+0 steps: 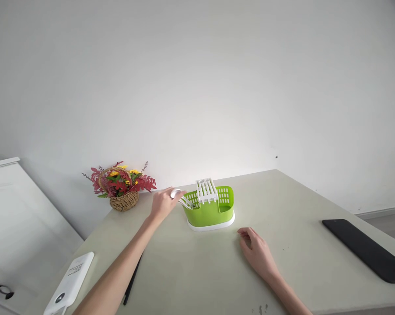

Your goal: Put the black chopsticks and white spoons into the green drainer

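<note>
A green utensil basket (205,216) with slotted walls stands on a white oval base near the middle of the table. White spoons (175,193) lean over the basket's left end, bowl up, with the handles going down into the left compartment. My left hand (163,204) is closed around the spoons just below the bowl; the fingertips are partly hidden. A white slatted rack (207,190) sits across the middle of the basket. To the right of the basket, my right hand (256,253) rests on the table with loosely curled fingers, a gap at the thumb, and nothing in it.
Artificial flowers in a wicker basket (124,201) stand at the back left. Thin black sticks (131,284) lie partly under my left forearm. A white flat device (71,280) is at the left edge, a black flat board (364,249) at the right. Behind rises a wall.
</note>
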`<state>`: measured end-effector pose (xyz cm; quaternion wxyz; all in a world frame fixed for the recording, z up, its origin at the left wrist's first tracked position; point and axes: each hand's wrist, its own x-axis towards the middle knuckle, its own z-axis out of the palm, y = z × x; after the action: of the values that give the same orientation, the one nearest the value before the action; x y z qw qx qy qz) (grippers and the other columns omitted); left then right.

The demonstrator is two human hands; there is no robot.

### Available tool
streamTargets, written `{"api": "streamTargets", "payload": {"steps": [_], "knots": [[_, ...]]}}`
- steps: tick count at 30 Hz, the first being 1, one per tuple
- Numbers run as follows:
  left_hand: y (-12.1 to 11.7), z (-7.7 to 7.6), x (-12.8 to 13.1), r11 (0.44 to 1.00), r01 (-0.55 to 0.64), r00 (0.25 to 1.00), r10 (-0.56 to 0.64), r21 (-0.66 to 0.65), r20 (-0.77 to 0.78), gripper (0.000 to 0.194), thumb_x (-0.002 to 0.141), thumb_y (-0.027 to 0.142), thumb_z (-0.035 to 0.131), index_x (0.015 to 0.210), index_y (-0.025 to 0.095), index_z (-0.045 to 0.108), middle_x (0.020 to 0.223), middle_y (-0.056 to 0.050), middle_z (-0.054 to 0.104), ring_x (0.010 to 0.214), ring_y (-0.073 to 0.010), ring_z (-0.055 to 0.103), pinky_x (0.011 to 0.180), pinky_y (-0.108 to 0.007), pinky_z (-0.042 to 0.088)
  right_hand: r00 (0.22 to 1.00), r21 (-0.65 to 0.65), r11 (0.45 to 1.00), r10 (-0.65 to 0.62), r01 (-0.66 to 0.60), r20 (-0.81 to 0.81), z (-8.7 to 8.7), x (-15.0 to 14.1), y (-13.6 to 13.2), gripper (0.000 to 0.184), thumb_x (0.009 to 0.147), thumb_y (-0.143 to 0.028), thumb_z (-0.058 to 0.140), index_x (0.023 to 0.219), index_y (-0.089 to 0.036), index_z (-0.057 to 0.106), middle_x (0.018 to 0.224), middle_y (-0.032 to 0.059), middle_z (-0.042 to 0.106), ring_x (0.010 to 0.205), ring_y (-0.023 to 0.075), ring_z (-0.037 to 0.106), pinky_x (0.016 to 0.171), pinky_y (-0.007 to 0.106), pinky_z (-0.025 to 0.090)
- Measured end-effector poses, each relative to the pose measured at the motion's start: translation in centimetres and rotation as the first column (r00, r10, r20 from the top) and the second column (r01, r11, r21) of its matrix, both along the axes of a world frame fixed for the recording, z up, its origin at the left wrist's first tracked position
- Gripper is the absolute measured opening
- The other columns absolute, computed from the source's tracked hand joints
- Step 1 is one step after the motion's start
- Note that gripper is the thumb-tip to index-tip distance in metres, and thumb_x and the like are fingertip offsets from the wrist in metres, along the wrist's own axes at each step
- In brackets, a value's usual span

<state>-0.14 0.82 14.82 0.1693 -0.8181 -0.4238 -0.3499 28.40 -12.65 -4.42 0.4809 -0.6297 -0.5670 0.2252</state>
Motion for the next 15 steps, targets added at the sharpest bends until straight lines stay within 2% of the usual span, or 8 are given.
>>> {"api": "streamTargets", "payload": {"steps": [3, 6, 7, 9, 11, 12, 13, 15], "knots": [[0.6, -0.3, -0.7, 0.990, -0.133, 0.965, 0.140, -0.049, 0.222, 0.057, 0.091, 0.063, 0.055, 0.060, 0.018, 0.067, 0.057, -0.006, 0.068, 0.051, -0.0158, 0.059, 0.054, -0.026, 0.037, 1.000, -0.002, 1.000, -0.003, 0.003, -0.002, 0.0, 0.0, -0.1, 0.026, 0.086, -0.031, 0.045, 0.102, -0.024, 0.064, 0.105, 0.0055, 0.072, 0.097, 0.0214, 0.068, 0.086, 0.034, 0.052], [1.2, -0.6, -1.6, 0.971, -0.203, 0.856, 0.239, -0.127, 0.459, 0.056, 0.087, 0.064, 0.058, 0.059, 0.016, 0.068, 0.059, -0.009, 0.071, 0.059, -0.0211, 0.067, 0.058, -0.027, 0.044, 1.000, -0.003, 1.000, 0.002, -0.002, -0.004, 0.0, 0.0, -0.1, 0.026, 0.086, -0.032, 0.045, 0.102, -0.024, 0.063, 0.105, 0.0055, 0.072, 0.097, 0.0216, 0.068, 0.086, 0.034, 0.052], [1.5, -0.7, -2.0, 0.962, -0.216, 0.795, 0.272, -0.166, 0.543, 0.055, 0.086, 0.065, 0.059, 0.062, 0.016, 0.069, 0.062, -0.010, 0.072, 0.063, -0.0227, 0.069, 0.058, -0.027, 0.046, 1.000, -0.004, 1.000, 0.003, -0.003, -0.003, 0.0, 0.0, -0.1, 0.026, 0.086, -0.033, 0.045, 0.102, -0.024, 0.063, 0.106, 0.0056, 0.072, 0.097, 0.0218, 0.067, 0.086, 0.034, 0.051], [2.0, -1.0, -2.9, 0.934, -0.200, 0.624, 0.355, -0.297, 0.696, 0.055, 0.081, 0.069, 0.060, 0.071, 0.016, 0.070, 0.072, -0.011, 0.074, 0.068, -0.0238, 0.070, 0.053, -0.027, 0.047, 1.000, -0.008, 1.000, 0.006, -0.006, 0.000, 0.0, 0.1, -0.1, 0.026, 0.087, -0.033, 0.044, 0.102, -0.024, 0.063, 0.107, 0.0061, 0.072, 0.098, 0.0222, 0.067, 0.087, 0.034, 0.051], [2.4, -1.3, -4.1, 0.892, -0.125, 0.474, 0.439, -0.435, 0.763, 0.058, 0.076, 0.073, 0.061, 0.082, 0.015, 0.070, 0.082, -0.012, 0.074, 0.066, -0.0213, 0.068, 0.047, -0.025, 0.046, 1.000, -0.013, 1.000, 0.010, -0.010, 0.003, 0.0, 0.1, -0.2, 0.026, 0.087, -0.032, 0.044, 0.103, -0.024, 0.063, 0.107, 0.0064, 0.071, 0.099, 0.0224, 0.067, 0.088, 0.035, 0.051], [2.5, -1.5, -4.7, 0.871, -0.087, 0.436, 0.470, -0.484, 0.768, 0.060, 0.075, 0.074, 0.061, 0.085, 0.015, 0.069, 0.084, -0.012, 0.074, 0.061, -0.0191, 0.065, 0.043, -0.024, 0.044, 1.000, -0.015, 1.000, 0.011, -0.011, 0.003, 0.0, 0.1, -0.2, 0.026, 0.087, -0.032, 0.044, 0.103, -0.024, 0.063, 0.107, 0.0064, 0.071, 0.099, 0.0224, 0.067, 0.088, 0.035, 0.051], [2.6, -1.7, -5.5, 0.854, -0.061, 0.424, 0.492, -0.517, 0.761, 0.061, 0.074, 0.074, 0.060, 0.086, 0.015, 0.068, 0.084, -0.012, 0.073, 0.056, -0.0164, 0.062, 0.040, -0.024, 0.041, 1.000, -0.016, 1.000, 0.013, -0.012, 0.004, 0.0, 0.1, -0.2, 0.026, 0.087, -0.032, 0.044, 0.103, -0.024, 0.063, 0.108, 0.0063, 0.071, 0.099, 0.0224, 0.067, 0.088, 0.035, 0.051], [2.4, -2.3, -7.0, 0.825, -0.033, 0.455, 0.515, -0.564, 0.727, 0.062, 0.074, 0.075, 0.059, 0.082, 0.014, 0.065, 0.080, -0.011, 0.071, 0.045, -0.0111, 0.051, 0.035, -0.023, 0.033, 1.000, -0.014, 1.000, 0.012, -0.012, 0.003, 0.0, 0.1, -0.3, 0.026, 0.087, -0.033, 0.045, 0.102, -0.024, 0.064, 0.108, 0.0056, 0.072, 0.099, 0.0219, 0.067, 0.087, 0.034, 0.051]]}}
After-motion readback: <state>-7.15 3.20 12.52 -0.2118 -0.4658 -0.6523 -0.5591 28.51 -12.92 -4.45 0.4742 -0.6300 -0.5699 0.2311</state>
